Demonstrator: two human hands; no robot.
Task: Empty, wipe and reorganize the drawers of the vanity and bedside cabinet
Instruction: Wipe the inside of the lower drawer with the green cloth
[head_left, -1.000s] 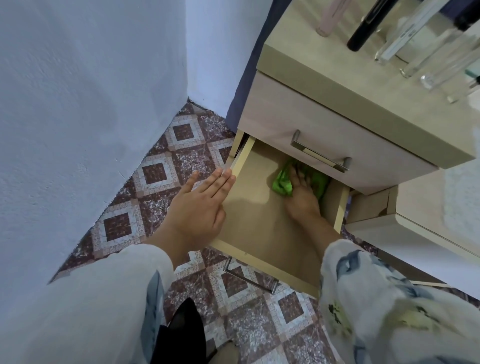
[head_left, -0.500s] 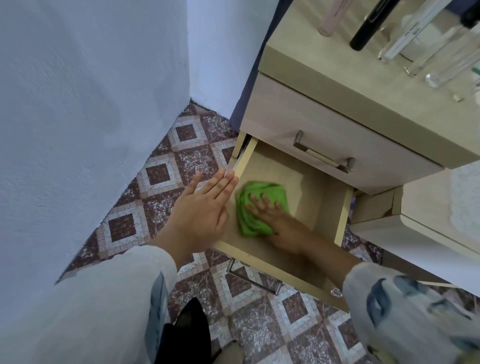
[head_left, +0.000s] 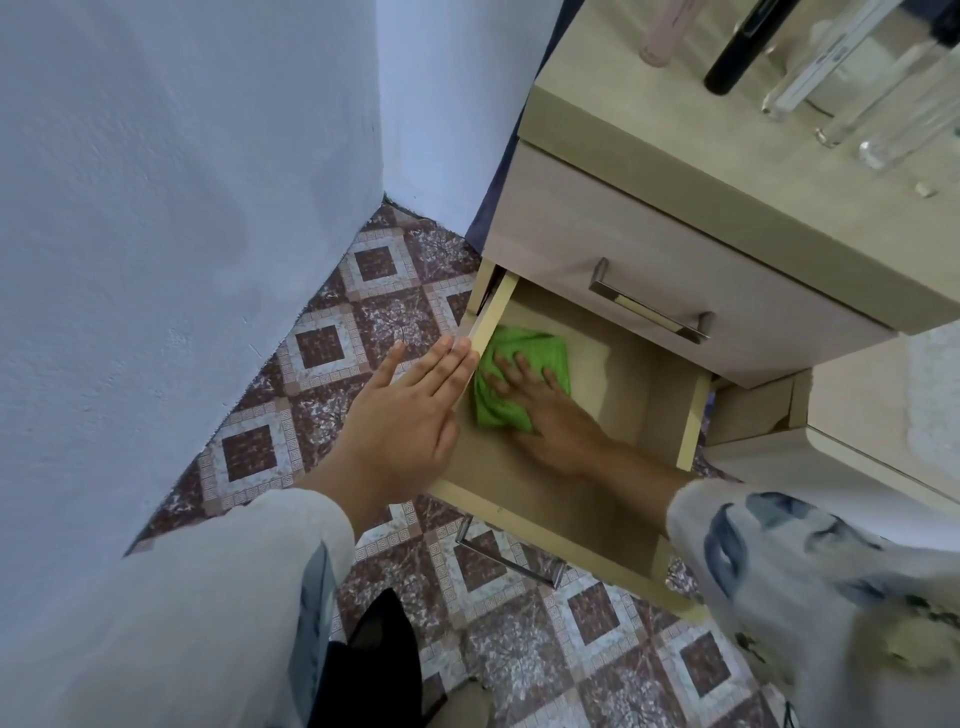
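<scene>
Head view looks down on the lower drawer (head_left: 613, 379), pulled well out of the cabinet and holding only the cloth.

1. Right hand (head_left: 550, 415): it lies flat inside the drawer with its fingers spread, pressing the green cloth (head_left: 501, 410) against the drawer bottom. Spreading the fingers puts pressure on a wider patch of cloth, which suits wiping. The cloth sits in the rear left part of the drawer, touching or just beside the left wall.

2. Left hand (head_left: 405, 415): it is flat with the fingers straight and pressed together, and the fingertips lie at the top edge of the left wall from outside. Judged purpose: bracing the drawer so that it does not slide or rack on its runners during wiping. It holds nothing.

3. Materials: the drawer and the closed upper drawer (head_left: 597, 228) are pale wood-grain laminate board with smooth, flat faces and square edges. Each front carries a slim metal bar handle (head_left: 649, 307). The cloth is soft, crumpled and nappy, probably microfibre.

4. Surroundings: the tabletop (head_left: 727, 171) carries clear bottles (head_left: 883, 104) and a black tube (head_left: 743, 47), perhaps the drawer's contents. The floor (head_left: 322, 348) is patterned tile, and the wall (head_left: 156, 208) is rough painted plaster.

Judged step: wiping in hand; restocking remains.
</scene>
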